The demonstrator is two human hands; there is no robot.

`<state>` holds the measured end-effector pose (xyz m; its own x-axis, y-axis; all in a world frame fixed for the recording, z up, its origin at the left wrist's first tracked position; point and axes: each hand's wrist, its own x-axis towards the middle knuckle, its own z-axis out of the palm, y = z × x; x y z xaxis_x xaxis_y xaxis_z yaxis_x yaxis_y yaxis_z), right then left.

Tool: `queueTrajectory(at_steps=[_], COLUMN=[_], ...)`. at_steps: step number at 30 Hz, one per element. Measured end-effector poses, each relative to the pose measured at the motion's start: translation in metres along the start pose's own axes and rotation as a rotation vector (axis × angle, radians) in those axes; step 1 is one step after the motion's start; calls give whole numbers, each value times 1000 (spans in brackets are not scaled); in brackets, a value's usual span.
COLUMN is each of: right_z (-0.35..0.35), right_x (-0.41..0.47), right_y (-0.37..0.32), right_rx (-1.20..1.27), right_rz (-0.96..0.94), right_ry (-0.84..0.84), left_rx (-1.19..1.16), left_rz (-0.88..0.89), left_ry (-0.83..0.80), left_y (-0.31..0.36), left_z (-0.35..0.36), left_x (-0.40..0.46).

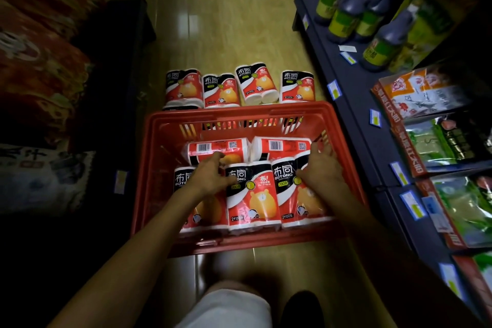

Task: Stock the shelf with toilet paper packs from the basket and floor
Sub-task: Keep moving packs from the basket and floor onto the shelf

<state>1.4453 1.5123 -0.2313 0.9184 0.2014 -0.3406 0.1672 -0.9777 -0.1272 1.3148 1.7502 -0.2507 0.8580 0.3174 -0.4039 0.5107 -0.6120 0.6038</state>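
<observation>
Toilet paper packs partly under hands.

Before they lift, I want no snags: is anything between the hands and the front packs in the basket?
Nothing visible. The left hand and right hand already rest on the upright front packs in the open-topped red basket. Two more packs lie flat behind them, not over them.

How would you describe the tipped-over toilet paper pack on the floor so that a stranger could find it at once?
Start at the red basket on the floor; just beyond its far rim stands a row of four toilet paper packs. The tipped pack is third from the left. Only it leans back, showing the white ends of its two rolls.
</observation>
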Motion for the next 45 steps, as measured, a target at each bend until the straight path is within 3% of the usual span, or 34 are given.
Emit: queueTrajectory(at_steps=[14,19,23,29,38,45], right_z=[-40,-73,-75,-74,-81,-96], right_x=[-32,-32,-30,-30,-25,-31], right_y=[13,27,35,42,45,46], right_rx=[412,500,514,565,602,641], right_rz=[-123,-117,-110,-111,-113,-119], right_ry=[213,295,308,329,367,394], left_rx=[41,388,534,308,-188,-199], left_rz=[-48,-41,-71,-41,-134,-32], left_ry=[-15,-65,-45,35,38,135], left_y=[8,13,12,19,28,36], left_z=[8,27,42,63,65,38], left_x=[4,9,20,15,9,0])
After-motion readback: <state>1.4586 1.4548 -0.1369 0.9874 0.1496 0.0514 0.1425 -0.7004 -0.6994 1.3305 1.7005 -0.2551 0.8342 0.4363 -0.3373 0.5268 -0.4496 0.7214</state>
